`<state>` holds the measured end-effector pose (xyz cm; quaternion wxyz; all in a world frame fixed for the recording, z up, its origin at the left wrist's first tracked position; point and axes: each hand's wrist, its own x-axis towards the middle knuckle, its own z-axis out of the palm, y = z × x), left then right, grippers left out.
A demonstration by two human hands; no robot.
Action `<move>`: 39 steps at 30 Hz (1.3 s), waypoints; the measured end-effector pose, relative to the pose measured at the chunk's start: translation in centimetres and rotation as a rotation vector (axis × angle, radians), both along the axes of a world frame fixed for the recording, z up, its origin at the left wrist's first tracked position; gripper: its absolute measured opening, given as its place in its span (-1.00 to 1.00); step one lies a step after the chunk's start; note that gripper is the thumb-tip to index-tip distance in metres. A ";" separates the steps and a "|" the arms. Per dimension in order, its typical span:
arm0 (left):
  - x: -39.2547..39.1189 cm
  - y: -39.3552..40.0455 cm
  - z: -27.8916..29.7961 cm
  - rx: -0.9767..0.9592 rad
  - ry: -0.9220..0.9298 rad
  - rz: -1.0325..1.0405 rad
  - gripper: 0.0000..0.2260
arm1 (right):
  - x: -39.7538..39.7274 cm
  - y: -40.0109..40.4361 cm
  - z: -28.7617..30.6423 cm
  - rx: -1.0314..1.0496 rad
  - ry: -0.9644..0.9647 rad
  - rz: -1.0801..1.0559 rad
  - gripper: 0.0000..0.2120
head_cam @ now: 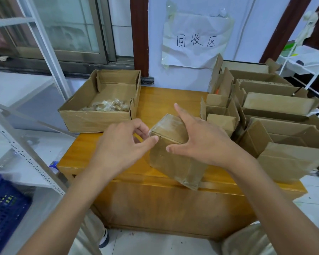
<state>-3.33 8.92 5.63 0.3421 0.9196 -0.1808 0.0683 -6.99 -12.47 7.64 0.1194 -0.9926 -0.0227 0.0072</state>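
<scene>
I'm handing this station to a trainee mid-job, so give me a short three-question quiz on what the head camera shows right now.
1. True or false: the taped brown cardboard box on the yellow wooden table stands open.
2. Where does the left hand pinch that box? A) at a top corner B) at its bottom edge C) nowhere
3. Fill in: the empty open cardboard boxes are piled on the person's ____ side.

Key: 1 false, it is closed and taped; 2 A; 3 right.
</scene>
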 end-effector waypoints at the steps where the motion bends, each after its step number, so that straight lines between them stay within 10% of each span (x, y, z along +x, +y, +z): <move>1: -0.1 -0.4 -0.1 0.021 -0.050 0.023 -0.81 | 0.0 0.0 -0.1 0.000 -0.004 -0.002 0.11; 12: 1.5 2.1 3.2 0.356 -0.012 -0.040 -0.72 | -0.2 0.4 0.0 -0.003 -0.013 0.012 0.14; 33: -2.0 -1.1 -2.2 -0.472 -0.345 0.419 -0.77 | -1.1 1.4 0.0 0.053 -0.029 -0.122 0.07; 39: -3.0 -3.3 -1.1 -0.308 0.044 0.020 -0.63 | -1.8 1.5 0.4 0.467 -0.053 -0.213 -0.45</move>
